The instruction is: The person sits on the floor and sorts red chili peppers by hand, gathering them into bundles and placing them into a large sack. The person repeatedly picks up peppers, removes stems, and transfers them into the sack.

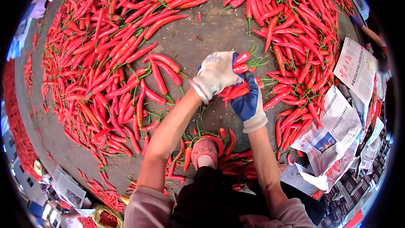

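Both hands wear knitted white gloves with blue coated palms. My left hand point(221, 69) is closed around a bunch of red chili peppers point(241, 63), their green stems pointing right. Just below it, my right hand point(250, 101) grips more red chilies point(238, 92), with stems out to the right and tips to the left. The two hands nearly touch over the grey floor point(202, 34). Several loose chilies point(159, 76) lie left of my left wrist. How many peppers each glove holds is hidden by the fingers.
A large chili heap point(95, 47) curves around the left and top, another pile point(294, 38) along the right. Printed newspapers point(341, 120) lie at the right. My pink shoe point(205, 150) stands among chilies. A yellow sack point(107, 217) sits lower left. Another person's arm point(371, 34) shows upper right.
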### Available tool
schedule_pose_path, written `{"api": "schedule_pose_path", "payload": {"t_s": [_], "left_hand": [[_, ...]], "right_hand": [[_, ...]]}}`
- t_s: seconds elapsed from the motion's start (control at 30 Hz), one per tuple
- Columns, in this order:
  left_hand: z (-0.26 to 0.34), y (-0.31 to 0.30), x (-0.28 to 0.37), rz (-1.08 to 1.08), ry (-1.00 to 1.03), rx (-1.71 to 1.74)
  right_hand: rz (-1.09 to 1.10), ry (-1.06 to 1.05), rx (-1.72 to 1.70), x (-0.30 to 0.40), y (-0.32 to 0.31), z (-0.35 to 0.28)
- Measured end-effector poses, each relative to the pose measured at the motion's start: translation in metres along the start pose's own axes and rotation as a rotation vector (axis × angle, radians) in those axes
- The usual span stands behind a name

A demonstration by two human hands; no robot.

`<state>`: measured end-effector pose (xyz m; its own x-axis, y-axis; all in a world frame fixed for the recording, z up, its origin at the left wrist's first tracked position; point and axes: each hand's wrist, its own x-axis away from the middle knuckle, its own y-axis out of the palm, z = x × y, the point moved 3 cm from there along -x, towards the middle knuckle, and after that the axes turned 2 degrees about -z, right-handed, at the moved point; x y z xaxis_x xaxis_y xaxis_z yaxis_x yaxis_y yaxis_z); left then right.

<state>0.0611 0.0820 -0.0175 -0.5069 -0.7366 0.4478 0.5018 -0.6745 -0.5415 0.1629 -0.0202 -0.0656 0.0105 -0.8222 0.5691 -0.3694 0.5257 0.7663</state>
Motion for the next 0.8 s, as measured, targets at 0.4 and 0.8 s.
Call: {"api": "schedule_pose_path", "payload": {"t_s": [0.4, 0.8], "left_hand": [[-0.034, 0.040, 0.082, -0.152, -0.052, 0.781], [-0.016, 0.084, 0.102, -0.294, -0.042, 0.970]], "right_hand": [[0.087, 0.104, 0.777, 0.054, 0.005, -0.019], [0.346, 0.370, 1.231, 0.084, 0.020, -0.076]]}}
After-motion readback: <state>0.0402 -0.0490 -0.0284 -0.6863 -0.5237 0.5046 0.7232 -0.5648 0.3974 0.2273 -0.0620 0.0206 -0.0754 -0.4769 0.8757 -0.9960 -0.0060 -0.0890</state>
